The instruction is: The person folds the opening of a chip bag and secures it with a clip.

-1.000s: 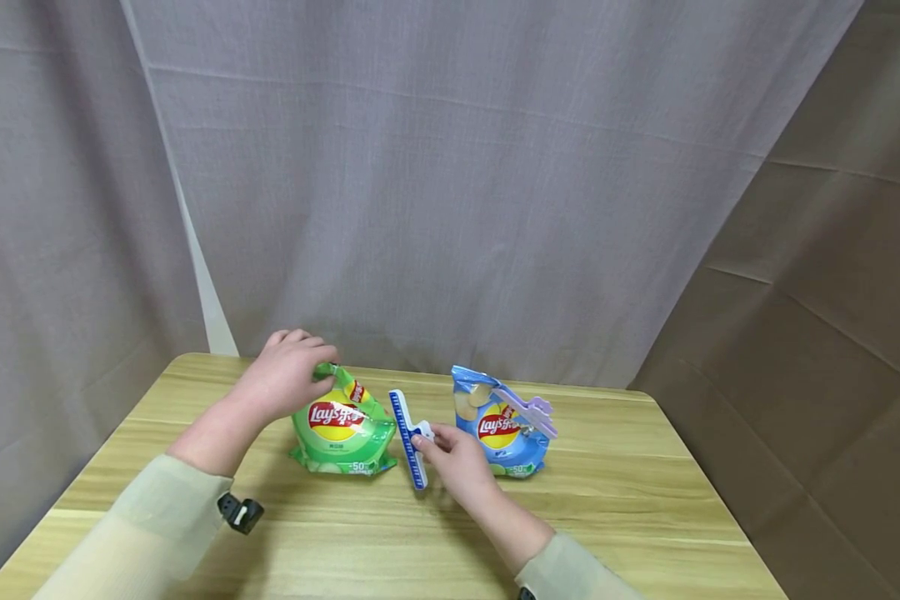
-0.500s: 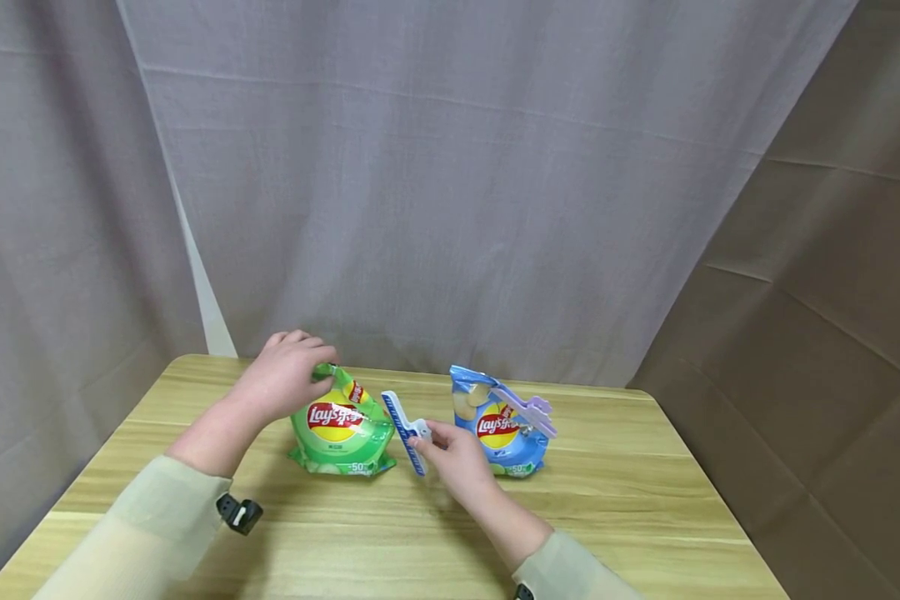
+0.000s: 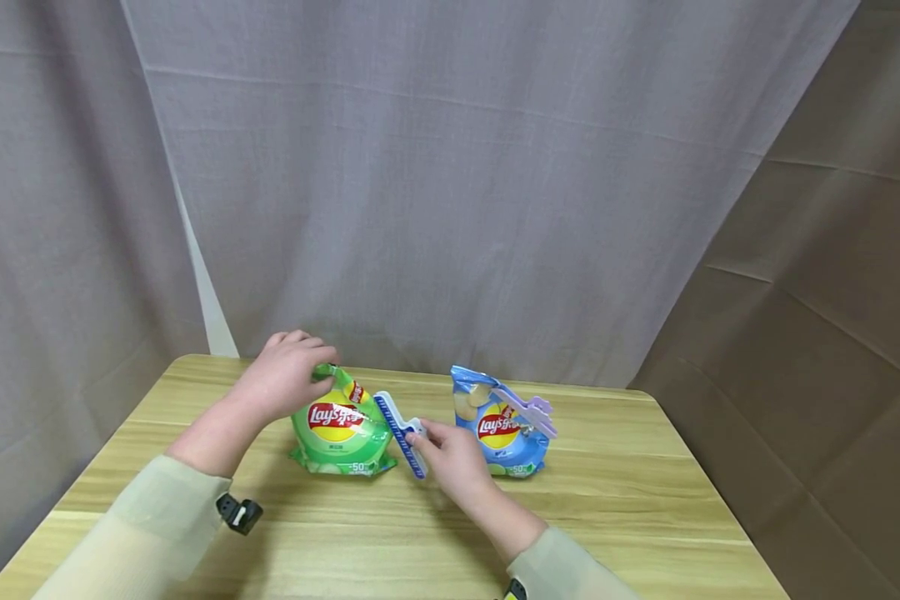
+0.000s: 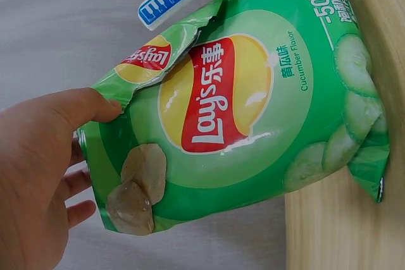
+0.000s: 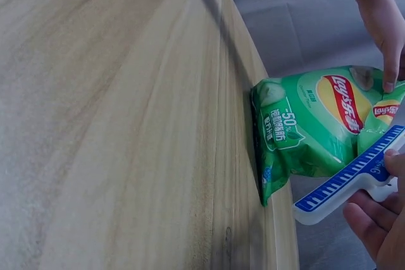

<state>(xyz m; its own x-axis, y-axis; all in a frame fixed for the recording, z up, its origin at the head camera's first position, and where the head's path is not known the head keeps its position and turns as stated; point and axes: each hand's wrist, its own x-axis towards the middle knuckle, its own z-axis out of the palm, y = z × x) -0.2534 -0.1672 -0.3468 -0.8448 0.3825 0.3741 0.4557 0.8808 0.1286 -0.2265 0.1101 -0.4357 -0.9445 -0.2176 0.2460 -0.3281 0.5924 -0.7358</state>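
Note:
A green Lay's chip bag [image 3: 345,454] stands on the wooden table, its top right corner folded down at a slant. My left hand [image 3: 287,379] pinches the top of this bag; in the left wrist view, the thumb [image 4: 95,107] lies on the folded flap with fingers behind. My right hand [image 3: 461,467] grips a white bag clip [image 3: 399,433] with a blue piano-key pattern, thumb on its front. The clip leans with its upper end close to the bag's right side. In the right wrist view, its long bar [image 5: 345,178] overlaps the bag's folded edge.
A blue Lay's chip bag [image 3: 467,410] stands just behind and right of my right hand, with a purple clip [image 3: 528,410] across its folded top corner. The wooden table [image 3: 615,500] ends at a grey curtain [image 3: 450,208] at the back. A brown curtain [image 3: 817,350] hangs on the right.
My right hand has brought the clip left and nearer the green bag, and the clip now leans further left. The left hand and both bags have stayed in place.

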